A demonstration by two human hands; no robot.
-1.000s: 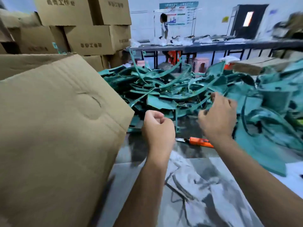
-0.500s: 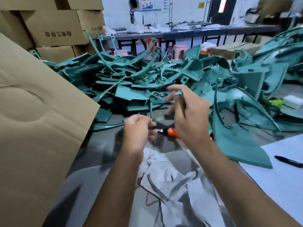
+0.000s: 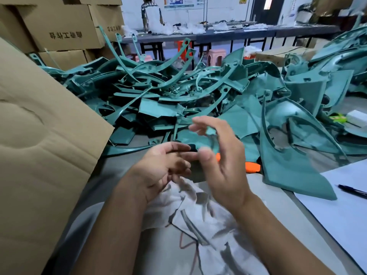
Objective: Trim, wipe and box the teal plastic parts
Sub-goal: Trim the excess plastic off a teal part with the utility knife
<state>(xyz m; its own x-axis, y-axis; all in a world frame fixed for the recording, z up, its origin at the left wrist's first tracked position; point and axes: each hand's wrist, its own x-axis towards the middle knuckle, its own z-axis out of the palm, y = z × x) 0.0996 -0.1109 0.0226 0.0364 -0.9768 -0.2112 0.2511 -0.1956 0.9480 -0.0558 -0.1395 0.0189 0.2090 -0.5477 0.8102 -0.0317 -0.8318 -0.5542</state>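
A big heap of teal plastic parts [image 3: 178, 90] covers the table beyond my hands. A large curved teal panel [image 3: 294, 165] leans to the right of them. My right hand [image 3: 224, 161] is raised with its palm facing left and its fingers spread. A small blurred teal piece [image 3: 211, 133] sits between its fingers and thumb. My left hand [image 3: 162, 167] lies palm up just left of it, fingers loosely curled. A small dark bit [image 3: 193, 148] shows at its fingertips; whether it is held I cannot tell. An orange utility knife [image 3: 252, 167] lies partly hidden behind my right hand.
A white cloth [image 3: 198, 215] lies under my wrists. A large cardboard flap [image 3: 49, 155] fills the left side, with stacked boxes [image 3: 59, 26] behind it. White paper [image 3: 347, 211] and a pen [image 3: 351, 191] lie at the right. A person [image 3: 151, 12] stands at a far table.
The view has tilted down and closer. My left hand has uncurled from a fist to palm up. My right hand has drawn back from it and spread its fingers.
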